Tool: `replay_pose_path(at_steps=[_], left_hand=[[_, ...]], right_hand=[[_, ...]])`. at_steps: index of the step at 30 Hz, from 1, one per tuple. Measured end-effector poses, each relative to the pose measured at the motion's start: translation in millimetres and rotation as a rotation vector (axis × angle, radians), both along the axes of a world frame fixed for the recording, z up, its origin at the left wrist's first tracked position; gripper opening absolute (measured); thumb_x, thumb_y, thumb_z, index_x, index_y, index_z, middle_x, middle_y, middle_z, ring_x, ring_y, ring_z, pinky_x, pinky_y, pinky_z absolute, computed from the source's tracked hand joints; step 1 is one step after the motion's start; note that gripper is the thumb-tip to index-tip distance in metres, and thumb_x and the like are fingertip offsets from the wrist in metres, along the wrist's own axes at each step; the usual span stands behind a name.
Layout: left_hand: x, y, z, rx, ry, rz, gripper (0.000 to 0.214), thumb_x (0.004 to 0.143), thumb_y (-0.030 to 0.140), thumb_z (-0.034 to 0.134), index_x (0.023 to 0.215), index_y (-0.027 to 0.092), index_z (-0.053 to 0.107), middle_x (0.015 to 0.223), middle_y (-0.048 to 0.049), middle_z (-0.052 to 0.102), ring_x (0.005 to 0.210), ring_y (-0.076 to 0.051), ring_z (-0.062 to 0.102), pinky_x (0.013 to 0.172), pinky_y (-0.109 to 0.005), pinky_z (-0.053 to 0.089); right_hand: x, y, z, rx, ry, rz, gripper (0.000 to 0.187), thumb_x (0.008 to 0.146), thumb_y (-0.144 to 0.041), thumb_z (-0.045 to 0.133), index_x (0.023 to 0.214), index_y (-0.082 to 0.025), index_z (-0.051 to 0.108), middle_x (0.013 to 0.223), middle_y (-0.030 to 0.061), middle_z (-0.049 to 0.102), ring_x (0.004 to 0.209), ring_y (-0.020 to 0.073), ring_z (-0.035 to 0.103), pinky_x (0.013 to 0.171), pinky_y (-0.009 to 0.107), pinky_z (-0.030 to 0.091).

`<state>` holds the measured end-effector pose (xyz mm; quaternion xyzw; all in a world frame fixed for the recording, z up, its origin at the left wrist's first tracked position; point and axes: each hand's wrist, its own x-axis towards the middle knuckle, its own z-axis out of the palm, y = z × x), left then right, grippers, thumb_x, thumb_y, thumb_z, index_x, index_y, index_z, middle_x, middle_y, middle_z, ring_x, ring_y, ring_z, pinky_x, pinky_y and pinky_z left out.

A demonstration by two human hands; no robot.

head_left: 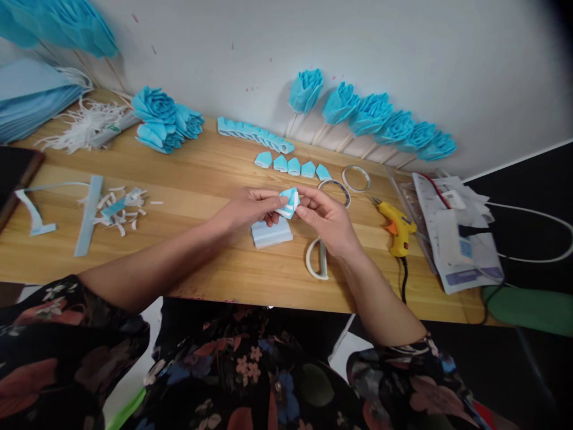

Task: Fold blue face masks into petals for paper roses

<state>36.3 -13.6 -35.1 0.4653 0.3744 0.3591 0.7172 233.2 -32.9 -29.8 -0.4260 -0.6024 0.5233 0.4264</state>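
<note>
Between my two hands is a small folded blue and white fabric piece (289, 202), held over the middle of the table. My left hand (257, 206) pinches its left side with thumb and fingers. On the other side my right hand (326, 216) grips the right edge between thumb and forefinger. Just under it lies a stack of pale blue pleated pieces (271, 233). Beyond the hands, several small folded blue pieces (294, 166) form a row, with a longer row of overlapping folded pieces (255, 134) behind.
Tape rings (357, 178) and scissors (316, 259) lie near my right hand. A yellow glue gun (396, 225) rests further right. Blue fabric flowers on sticks (370, 113) lean against the wall. White scraps (129, 209) and a pale strip (89, 215) lie left.
</note>
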Motion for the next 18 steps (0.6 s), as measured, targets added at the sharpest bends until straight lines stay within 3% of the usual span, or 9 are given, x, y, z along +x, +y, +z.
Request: replay_pose_path(at_steps=[9,18], left_hand=[[-0.6,-0.2,-0.2,0.018,0.026,-0.004,0.024,0.082,0.035,0.073,0.071,0.014,0.069,0.061,-0.0008,0.061,0.058,-0.009,0.054,0.058,-0.023,0.044],[1.9,-1.8,5.8,0.069,0.057,-0.039,0.029,0.075,0.041,0.079,0.076,0.015,0.067,0.062,0.0015,0.061,0.054,-0.008,0.053,0.055,-0.022,0.043]], right_hand=[[-0.3,-0.6,-4.4,0.028,-0.058,-0.018,0.039,0.083,-0.043,0.075,0.118,-0.028,0.068,0.089,-0.0007,0.072,0.087,0.0171,0.068,0.086,0.038,0.056],[-3.8,-1.7,-8.5,0.067,-0.057,-0.129,0.035,0.082,-0.039,0.074,0.115,-0.027,0.069,0.078,-0.0030,0.064,0.074,0.0132,0.060,0.074,0.030,0.052]])
